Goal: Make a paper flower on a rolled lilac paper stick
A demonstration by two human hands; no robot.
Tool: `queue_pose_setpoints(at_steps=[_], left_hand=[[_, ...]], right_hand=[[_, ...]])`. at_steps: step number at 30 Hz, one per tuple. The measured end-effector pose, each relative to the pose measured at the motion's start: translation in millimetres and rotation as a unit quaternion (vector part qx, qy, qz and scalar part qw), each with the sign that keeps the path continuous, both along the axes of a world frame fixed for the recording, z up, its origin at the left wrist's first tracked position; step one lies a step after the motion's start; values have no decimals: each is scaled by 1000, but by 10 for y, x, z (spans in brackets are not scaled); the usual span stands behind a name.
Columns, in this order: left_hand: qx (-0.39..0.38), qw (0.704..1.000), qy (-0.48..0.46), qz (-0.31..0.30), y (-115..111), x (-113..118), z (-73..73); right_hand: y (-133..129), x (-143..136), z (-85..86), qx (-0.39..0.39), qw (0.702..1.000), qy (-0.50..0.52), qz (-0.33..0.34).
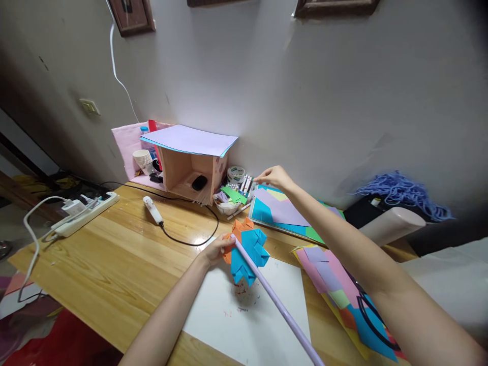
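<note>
My left hand (219,249) is closed on a folded paper flower (249,251), blue with an orange part, and on the top end of a long purple paper stick (280,305). The flower hangs over a white sheet (217,310) with small coloured marks. Reaching across to the back, my right hand (276,177) has its fingertips pinched beside a container of marker pens (247,185); anything between the fingertips is too small to make out. Next to the pens are a basket of paper scraps (227,206) and a tape roll (236,174).
A box topped with purple sheets (190,138) stands at the back, with paper cups (143,160) to its left. Coloured papers (282,206) lie at the right near blue yarn (404,193). A power strip (87,216) and a black-corded white device (153,211) are at left.
</note>
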State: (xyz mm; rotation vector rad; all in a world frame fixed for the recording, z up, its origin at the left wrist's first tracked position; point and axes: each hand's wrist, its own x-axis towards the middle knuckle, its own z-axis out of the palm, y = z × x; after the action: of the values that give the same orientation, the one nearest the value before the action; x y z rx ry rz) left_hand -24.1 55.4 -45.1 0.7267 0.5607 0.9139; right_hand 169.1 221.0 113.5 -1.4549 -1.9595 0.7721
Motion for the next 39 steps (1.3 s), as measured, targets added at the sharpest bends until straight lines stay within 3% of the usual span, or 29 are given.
queue_pose_setpoints(at_steps=[2,4,12,20,24,35,39], left_hand=[[9,1000,21,-16,-17,3,-4],[5,999,35,-29,-35,6,-6],[-9,999,43,-7,-36,20,16],[-18,1000,22,4,-48,38,72],[-25,1000,18,6,-40,43,67],[-37,999,30,14,-40,43,59],[-35,999,34,14,-35,43,46]], right_hand=[[93,76,1,33,998,-4,-59],[147,76,-35,36,997,-8,-75],[-10,-356,-270,38,996,-70,36],[-74,-620,-336,50,989,-101,93],[-44,-655,-356,40,985,-105,129],[-95,-578,-365,43,994,-29,96],[-96,-546,-376,34,992,4,118]])
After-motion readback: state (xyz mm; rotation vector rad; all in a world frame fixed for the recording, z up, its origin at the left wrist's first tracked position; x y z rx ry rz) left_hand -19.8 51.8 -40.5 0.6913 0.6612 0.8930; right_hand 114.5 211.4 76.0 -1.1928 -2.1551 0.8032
